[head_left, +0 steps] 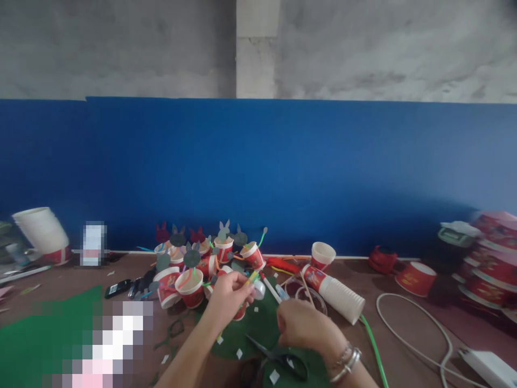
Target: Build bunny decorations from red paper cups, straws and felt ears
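Observation:
My left hand (231, 293) is closed, with thumb and fingertips pinching a thin yellow-green strip (252, 278). A small whitish rounded object (259, 291) is right at those fingertips; whether it is also held I cannot tell. My right hand (298, 323) is curled downward over the green sheet (250, 337), its fingertips turned away from view. Just below it lie black-handled scissors (278, 357). Beyond my left hand stand several red-and-white paper cups (189, 291), some topped with grey or red animal-shaped cutouts (191, 257) and coloured stems.
A stack of paper cups (337, 296) lies on its side right of my hands, with a green tube (374, 345) beside it. A white cable (434, 328) loops toward a white adapter (490, 366). More red cups (416, 278) and stacked red packs (495, 258) are at right.

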`<state>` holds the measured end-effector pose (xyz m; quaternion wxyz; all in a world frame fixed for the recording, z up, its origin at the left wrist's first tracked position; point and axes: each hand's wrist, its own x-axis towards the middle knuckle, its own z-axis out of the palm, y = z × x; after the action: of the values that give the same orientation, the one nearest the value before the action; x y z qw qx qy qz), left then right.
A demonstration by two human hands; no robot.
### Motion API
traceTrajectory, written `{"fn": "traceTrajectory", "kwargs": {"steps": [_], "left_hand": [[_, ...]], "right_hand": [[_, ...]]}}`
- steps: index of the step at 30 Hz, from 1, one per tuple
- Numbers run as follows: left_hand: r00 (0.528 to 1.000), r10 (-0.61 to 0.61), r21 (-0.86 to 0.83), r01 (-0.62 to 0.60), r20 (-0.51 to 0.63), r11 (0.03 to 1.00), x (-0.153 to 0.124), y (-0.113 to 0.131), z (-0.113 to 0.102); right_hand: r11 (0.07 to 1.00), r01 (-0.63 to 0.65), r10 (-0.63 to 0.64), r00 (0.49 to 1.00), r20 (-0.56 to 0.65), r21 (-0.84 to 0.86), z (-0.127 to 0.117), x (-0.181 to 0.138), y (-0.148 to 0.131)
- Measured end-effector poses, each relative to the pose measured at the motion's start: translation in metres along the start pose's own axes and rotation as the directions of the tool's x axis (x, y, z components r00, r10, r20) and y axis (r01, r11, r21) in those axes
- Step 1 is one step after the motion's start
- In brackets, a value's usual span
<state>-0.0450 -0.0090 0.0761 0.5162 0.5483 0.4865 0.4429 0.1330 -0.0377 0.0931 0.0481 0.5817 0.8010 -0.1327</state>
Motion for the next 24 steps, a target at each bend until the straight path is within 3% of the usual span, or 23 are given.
{"fn": "traceTrajectory", "kwargs": {"steps": [3,7,11,17,24], "left_hand": [[0.999,-0.045,-0.104,0.044,-0.010,0.994,0.000,-0.001,0.000],[0.998,-0.066,-0.207,0.062,-0.015,0.976,0.000,0.000,0.000],[0.997,-0.077,-0.259,0.071,-0.014,0.963,0.000,0.002,0.001],[0.997,-0.075,-0.281,0.063,-0.030,0.958,0.001,0.003,-0.001],[0.995,-0.077,-0.298,0.054,-0.065,0.953,-0.001,0.008,-0.002]], "right_hand": [[0.982,0.030,0.006,0.983,0.183,-0.189,0.017,0.011,-0.019],[0.949,0.075,0.020,0.955,0.295,-0.306,0.043,0.032,-0.035],[0.962,0.014,0.036,0.983,0.180,-0.272,0.055,0.031,-0.034],[0.959,-0.138,0.142,0.990,-0.003,-0.248,0.053,0.015,-0.021],[0.984,-0.133,0.085,0.939,-0.334,-0.122,0.069,0.009,0.019]]}}
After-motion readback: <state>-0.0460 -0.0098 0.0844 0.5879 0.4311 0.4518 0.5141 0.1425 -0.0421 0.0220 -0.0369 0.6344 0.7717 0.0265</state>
